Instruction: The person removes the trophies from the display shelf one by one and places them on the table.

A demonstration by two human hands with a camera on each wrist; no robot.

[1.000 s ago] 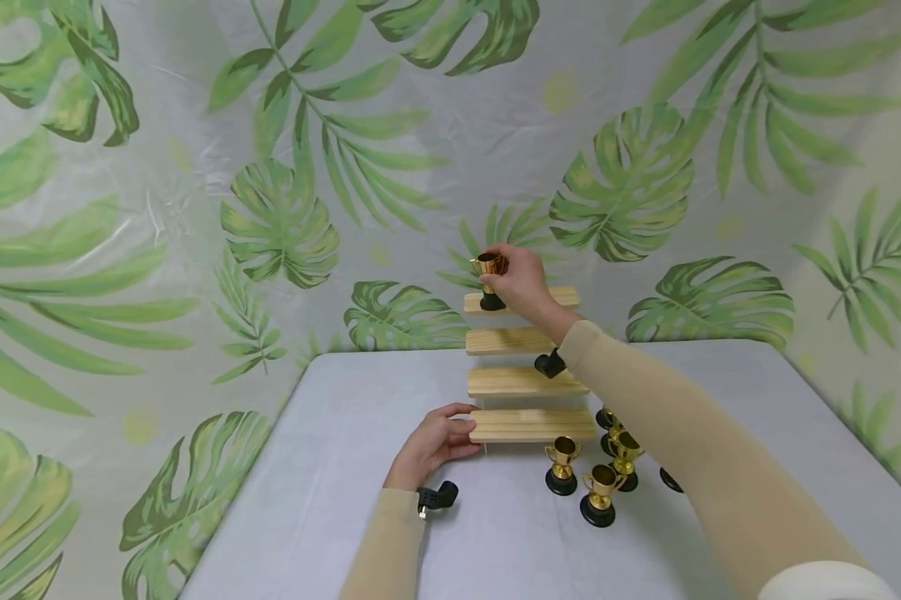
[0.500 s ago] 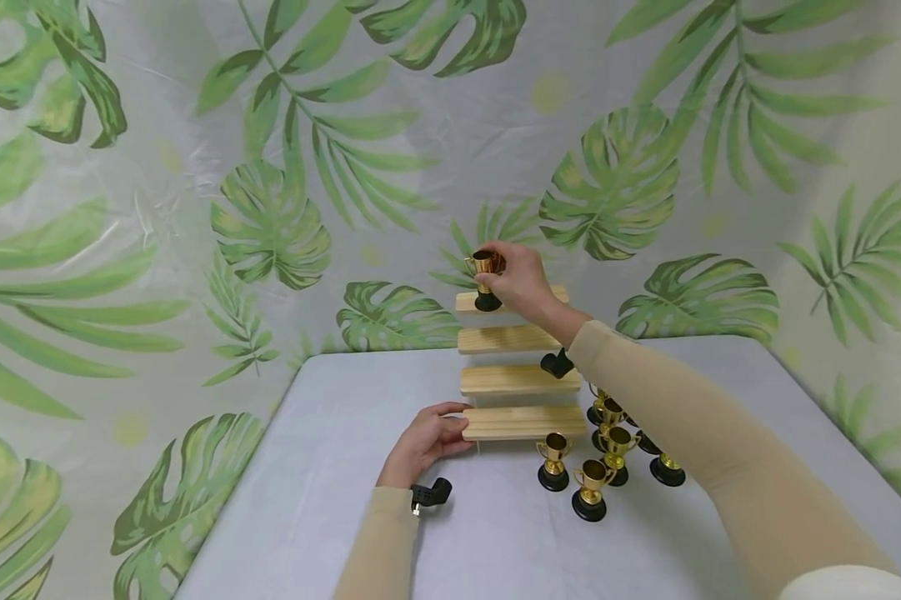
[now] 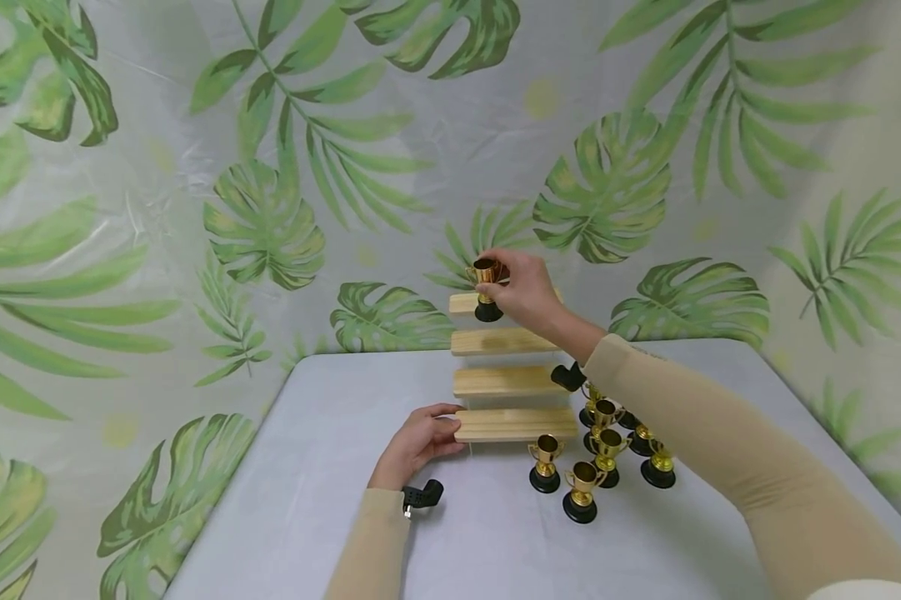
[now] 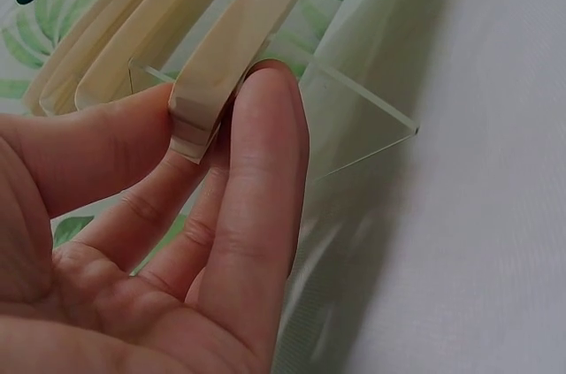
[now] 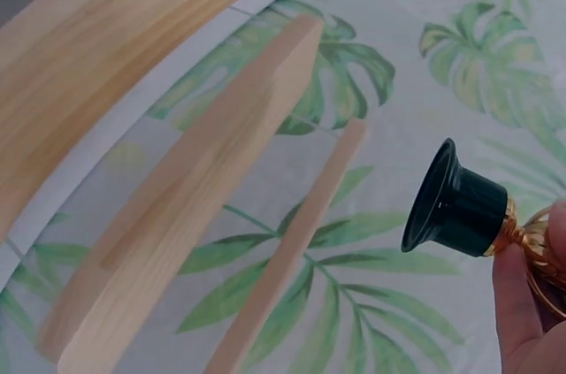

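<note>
My right hand [image 3: 525, 287] pinches a small gold trophy cup [image 3: 486, 272] with a black base, upright at the top of a wooden tiered shelf. In the head view the base overlaps the front edge of the top board [image 3: 463, 303]. From the right wrist, the base [image 5: 464, 206] shows apart from the boards, with fingers around the gold stem. My left hand [image 3: 420, 442] grips the left end of the lowest board [image 3: 518, 425]. Its thumb and fingers close on that end [image 4: 208, 95] in the left wrist view.
Several more trophy cups [image 3: 581, 492] stand on the white-covered table [image 3: 330, 417], in front and to the right of the shelf. Some are partly behind my right sleeve [image 3: 690, 417]. Clear side supports [image 4: 367, 95] carry the boards. A leaf-patterned backdrop [image 3: 390, 167] hangs behind.
The held trophy has shifted slightly right and down against the top board. My right forearm has swung a little right, uncovering more trophies. The left hand keeps its grip on the lowest board.
</note>
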